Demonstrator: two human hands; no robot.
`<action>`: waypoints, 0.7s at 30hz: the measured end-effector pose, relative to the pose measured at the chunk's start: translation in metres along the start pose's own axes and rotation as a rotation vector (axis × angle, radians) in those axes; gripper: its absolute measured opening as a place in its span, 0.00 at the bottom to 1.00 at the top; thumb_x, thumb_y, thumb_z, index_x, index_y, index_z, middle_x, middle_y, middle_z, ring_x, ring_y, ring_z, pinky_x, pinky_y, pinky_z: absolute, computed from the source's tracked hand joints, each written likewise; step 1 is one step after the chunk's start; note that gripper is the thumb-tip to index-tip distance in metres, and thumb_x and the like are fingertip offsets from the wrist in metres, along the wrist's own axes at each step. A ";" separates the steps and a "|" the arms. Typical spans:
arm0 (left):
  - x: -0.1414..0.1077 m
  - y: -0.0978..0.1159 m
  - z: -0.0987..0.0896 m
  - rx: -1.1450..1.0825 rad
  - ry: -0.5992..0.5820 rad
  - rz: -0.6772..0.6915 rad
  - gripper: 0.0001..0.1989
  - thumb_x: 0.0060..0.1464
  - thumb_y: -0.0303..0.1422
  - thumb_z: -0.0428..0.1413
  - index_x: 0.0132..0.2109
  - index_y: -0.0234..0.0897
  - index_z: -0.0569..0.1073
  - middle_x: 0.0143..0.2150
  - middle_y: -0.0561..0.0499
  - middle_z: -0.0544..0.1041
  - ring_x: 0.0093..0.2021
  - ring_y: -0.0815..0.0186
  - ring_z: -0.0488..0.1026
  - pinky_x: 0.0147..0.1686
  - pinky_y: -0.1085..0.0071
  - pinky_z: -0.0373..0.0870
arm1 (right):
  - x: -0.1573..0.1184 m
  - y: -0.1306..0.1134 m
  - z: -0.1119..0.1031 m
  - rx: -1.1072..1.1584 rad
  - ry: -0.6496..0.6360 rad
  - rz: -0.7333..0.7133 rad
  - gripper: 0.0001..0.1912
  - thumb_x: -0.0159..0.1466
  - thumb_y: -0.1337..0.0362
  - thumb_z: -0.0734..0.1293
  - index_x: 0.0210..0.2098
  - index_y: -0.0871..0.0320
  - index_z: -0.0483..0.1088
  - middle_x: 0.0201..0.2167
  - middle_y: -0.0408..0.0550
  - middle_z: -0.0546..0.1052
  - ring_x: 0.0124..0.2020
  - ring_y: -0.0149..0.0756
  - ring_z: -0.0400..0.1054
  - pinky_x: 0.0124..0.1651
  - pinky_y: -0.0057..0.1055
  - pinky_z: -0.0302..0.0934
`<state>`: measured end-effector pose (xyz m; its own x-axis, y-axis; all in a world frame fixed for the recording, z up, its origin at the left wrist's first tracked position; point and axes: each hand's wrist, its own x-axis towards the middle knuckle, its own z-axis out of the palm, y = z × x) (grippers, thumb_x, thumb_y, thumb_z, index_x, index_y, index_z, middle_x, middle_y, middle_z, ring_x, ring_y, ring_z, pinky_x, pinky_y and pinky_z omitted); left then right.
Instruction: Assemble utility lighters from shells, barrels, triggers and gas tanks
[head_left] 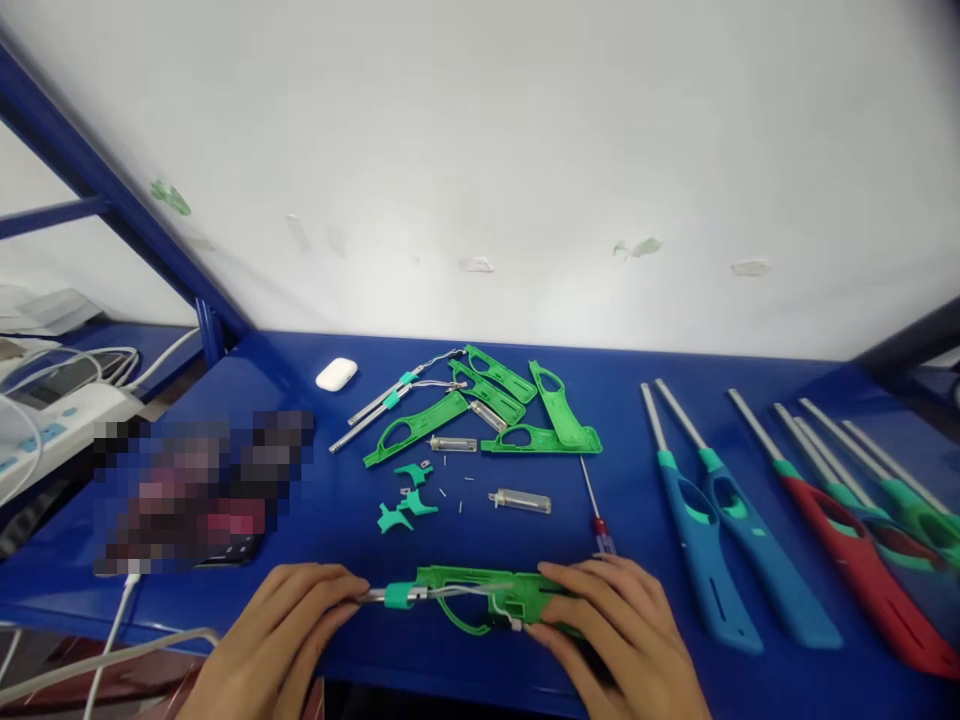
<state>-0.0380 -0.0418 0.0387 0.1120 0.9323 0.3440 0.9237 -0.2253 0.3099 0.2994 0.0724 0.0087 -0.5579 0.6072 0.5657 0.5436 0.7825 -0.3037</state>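
Note:
At the blue table's front edge, my left hand pinches the metal tube of a lighter. A teal collar sits on the tube, and thin wires run from it over a green half-shell. My right hand grips the right end of that shell; its fingertips are near a small connector on the wire. Beyond my hands lie more green half-shells, teal triggers, clear fuel tanks, small pins and two metal tubes with wires.
Assembled lighters in blue and red lie at the right. A screwdriver is beyond my right hand. A white case sits at the back left; a blurred-out device, cable and power strip are at the left.

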 end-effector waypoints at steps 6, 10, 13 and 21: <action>0.016 0.009 0.008 0.049 0.074 -0.013 0.15 0.72 0.38 0.50 0.49 0.51 0.83 0.46 0.52 0.85 0.44 0.62 0.82 0.45 0.70 0.79 | 0.008 -0.012 -0.002 0.068 0.050 0.058 0.10 0.76 0.59 0.66 0.38 0.50 0.76 0.45 0.39 0.84 0.44 0.37 0.77 0.58 0.39 0.61; 0.017 0.018 0.014 0.087 0.060 -0.083 0.13 0.71 0.41 0.53 0.55 0.52 0.79 0.54 0.52 0.82 0.52 0.59 0.80 0.51 0.65 0.78 | 0.008 -0.014 -0.001 0.072 0.047 0.068 0.11 0.76 0.60 0.66 0.37 0.50 0.76 0.45 0.40 0.84 0.44 0.38 0.77 0.58 0.40 0.61; 0.019 0.027 0.020 0.042 0.027 -0.095 0.14 0.69 0.42 0.56 0.58 0.52 0.77 0.57 0.52 0.80 0.56 0.59 0.78 0.54 0.64 0.78 | 0.007 -0.014 0.000 0.074 0.054 0.093 0.11 0.76 0.61 0.65 0.37 0.51 0.77 0.45 0.42 0.84 0.44 0.40 0.77 0.58 0.41 0.62; 0.038 0.044 0.028 -0.181 0.133 -0.156 0.08 0.71 0.38 0.55 0.46 0.48 0.80 0.44 0.54 0.82 0.43 0.68 0.82 0.45 0.77 0.79 | -0.003 -0.003 -0.001 0.018 -0.044 -0.001 0.04 0.73 0.62 0.69 0.41 0.49 0.78 0.50 0.41 0.83 0.47 0.41 0.77 0.57 0.41 0.64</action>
<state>0.0174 -0.0083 0.0405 -0.0869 0.9171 0.3891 0.8440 -0.1397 0.5178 0.3001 0.0681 0.0085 -0.5855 0.6117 0.5321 0.5317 0.7852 -0.3175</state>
